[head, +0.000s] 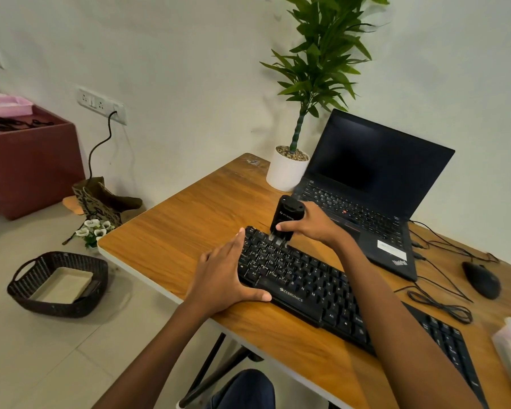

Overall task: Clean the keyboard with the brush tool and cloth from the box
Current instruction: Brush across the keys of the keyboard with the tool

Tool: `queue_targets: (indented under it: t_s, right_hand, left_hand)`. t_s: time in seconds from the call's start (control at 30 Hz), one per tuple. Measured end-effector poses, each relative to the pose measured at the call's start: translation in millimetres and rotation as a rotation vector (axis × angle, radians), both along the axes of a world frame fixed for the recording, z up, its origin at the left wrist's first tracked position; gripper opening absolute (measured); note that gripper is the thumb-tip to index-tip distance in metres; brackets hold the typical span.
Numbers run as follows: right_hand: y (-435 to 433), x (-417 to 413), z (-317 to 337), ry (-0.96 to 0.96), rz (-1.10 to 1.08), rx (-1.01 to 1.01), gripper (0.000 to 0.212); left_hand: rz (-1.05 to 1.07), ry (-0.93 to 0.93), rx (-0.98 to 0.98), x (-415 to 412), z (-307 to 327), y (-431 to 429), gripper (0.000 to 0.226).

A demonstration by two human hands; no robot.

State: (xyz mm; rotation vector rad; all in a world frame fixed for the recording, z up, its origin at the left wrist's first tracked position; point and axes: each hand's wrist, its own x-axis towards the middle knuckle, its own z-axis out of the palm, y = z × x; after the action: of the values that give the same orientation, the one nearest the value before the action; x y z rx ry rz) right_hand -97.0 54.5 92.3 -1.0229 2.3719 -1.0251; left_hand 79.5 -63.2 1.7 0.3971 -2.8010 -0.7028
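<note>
Our right grip (310, 225) wraps the brush (286, 215), likely light and rigid; left grip (225, 276), flat-fingered, steadies the keyboard (307, 286).

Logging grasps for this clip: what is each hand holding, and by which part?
The right hand grips the brush around its black body; the left hand only rests on the keyboard.

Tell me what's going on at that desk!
A person is cleaning a black keyboard on a wooden desk. The right hand has its grip on a black brush, with the bristles down on the keys near the keyboard's far left corner. The left hand lies flat against the keyboard's left end, probably to steady it. An open laptop with a dark screen sits behind. No cloth is in use.
</note>
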Motion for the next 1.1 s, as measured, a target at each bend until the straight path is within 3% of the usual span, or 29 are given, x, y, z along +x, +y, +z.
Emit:
queue_targets:
  t_s: [0.17,0.33,0.53,0.73,0.93,1.1]
  right_hand:
    - [-4,0,2,-0.041,0.056,0.045,0.021]
    - [-5,-6,-7,0.061,0.009,0.089,0.03]
    - [-3,-8,-12,-0.038,-0.062,-0.069,0.033]
    - [-12,-5,-5,-0.094,0.022,-0.047,0.022]
    - [-25,-9,-17,0.098,0.02,-0.038,0.032]
    - [-26,-7,-15,0.002,0.006,-0.08,0.034]
  left_hand:
    - [0.0,0.001,-0.004,-1,1,0,0.136]
    - [-0.002,-0.001,0.001,1,2,1,0.136]
    - [0.003,-0.004,-0.001,0,2,0,0.138]
    - [0.004,-0.007,-0.009,0,4,1,0.136]
    - [0.001,0.007,-0.01,1,4,1,0.135]
    - [0.0,-0.019,-0.035,1,6,0,0.136]
